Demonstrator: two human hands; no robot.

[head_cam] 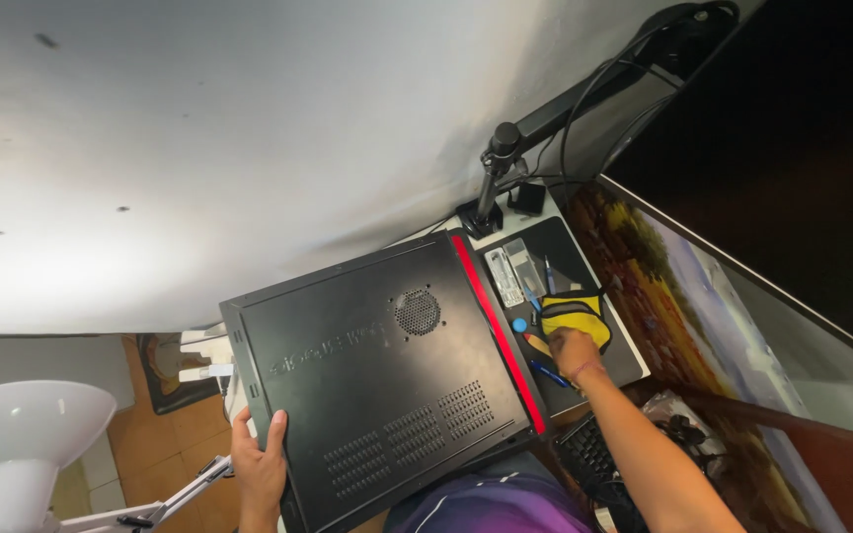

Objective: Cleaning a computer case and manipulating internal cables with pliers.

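A black desktop computer case (377, 375) with a red front strip lies on its side on the desk, vent holes facing up. My left hand (259, 464) grips its near left corner, fingers curled over the edge. My right hand (573, 352) reaches over a black mat (584, 266) to the right of the case and rests on a yellow and black pouch (577, 314). Whether its fingers close on anything is hidden. A blue-tipped tool and a blue pen (551, 373) lie beside that hand.
A clear plastic bit box (511, 272) lies on the mat. A black monitor arm (505, 168) with cables rises at the back. A monitor (703, 306) stands at right, a black keyboard (594, 464) below it. A white lamp (22, 434) sits at lower left.
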